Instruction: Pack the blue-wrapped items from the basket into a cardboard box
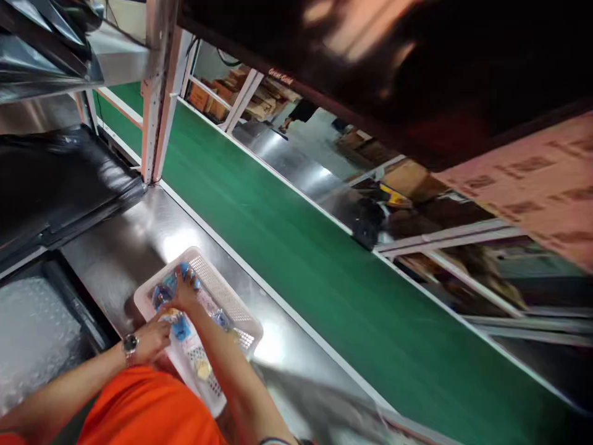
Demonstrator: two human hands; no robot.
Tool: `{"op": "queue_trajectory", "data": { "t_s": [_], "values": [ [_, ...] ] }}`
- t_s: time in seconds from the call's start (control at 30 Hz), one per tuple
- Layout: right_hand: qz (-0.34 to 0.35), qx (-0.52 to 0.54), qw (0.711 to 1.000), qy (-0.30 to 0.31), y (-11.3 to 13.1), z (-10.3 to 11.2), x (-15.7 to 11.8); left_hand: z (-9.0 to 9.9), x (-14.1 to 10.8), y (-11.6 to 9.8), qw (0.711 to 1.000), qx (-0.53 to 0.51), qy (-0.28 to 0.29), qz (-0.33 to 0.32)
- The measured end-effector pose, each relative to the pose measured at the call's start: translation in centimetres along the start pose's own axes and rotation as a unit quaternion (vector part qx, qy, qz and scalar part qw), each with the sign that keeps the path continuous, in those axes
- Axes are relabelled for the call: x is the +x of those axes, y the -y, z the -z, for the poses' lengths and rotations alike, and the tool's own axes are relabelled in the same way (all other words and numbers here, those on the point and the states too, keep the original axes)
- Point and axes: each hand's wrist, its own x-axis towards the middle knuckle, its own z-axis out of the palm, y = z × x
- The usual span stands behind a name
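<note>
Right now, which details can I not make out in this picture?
Head view:
Blue packets in the plastic basket: partly hidden by the right hand.
Wristwatch reading: too small.
Printed carton lettering: blurred, cut off by right edge.
Bubble wrap: cut off by left edge.

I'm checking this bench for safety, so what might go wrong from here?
1. The pale basket stands close to the rail of the green belt; a hard push might knock it into the rail.
2. The right hand reaches in among small wrapped items, so one might get knocked out.
3. The watch sits just behind the left hand, near the basket's side, and might snag there.
</note>
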Motion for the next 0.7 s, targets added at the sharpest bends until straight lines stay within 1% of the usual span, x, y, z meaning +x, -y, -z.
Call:
{"op": "queue_trajectory", "data": {
  "t_s": [0.1, 0.17, 0.27, 0.4, 0.47, 0.53, 0.63, 0.7],
  "values": [
    [0.008, -0.009, 1.000, -0.020, -0.5, -1.5, -0.4, -0.1, 0.1, -0.1, 1.000, -0.012, 0.002, 0.006],
    [0.031, -0.005, 0.999, -0.041, -0.8, -2.0, -0.9, 0.3, 0.2, -0.3, 1.000, -0.017, 0.013, 0.010],
    [0.075, 0.008, 0.995, -0.071, -1.2, -2.2, -1.7, 1.3, 0.6, -0.4, 0.999, -0.022, 0.037, 0.014],
    [0.123, 0.030, 0.988, -0.089, -2.0, -2.0, -2.4, 2.6, 1.1, -0.2, 0.996, -0.046, 0.072, 0.034],
    [0.148, 0.040, 0.984, -0.094, -2.7, -1.7, -2.9, 3.0, 1.2, -0.1, 0.995, -0.055, 0.080, 0.036],
    [0.173, 0.052, 0.978, -0.100, -3.7, -1.1, -3.6, 3.5, 1.0, 0.1, 0.993, -0.078, 0.074, 0.043],
    [0.203, 0.076, 0.968, -0.123, -6.0, 0.4, -5.8, 4.8, 0.6, 0.3, 0.989, -0.113, 0.038, 0.085],
    [0.217, 0.102, 0.959, -0.152, -8.0, 1.8, -8.1, 6.0, 0.6, 0.9, 0.988, -0.103, 0.008, 0.118]
  ]
}}
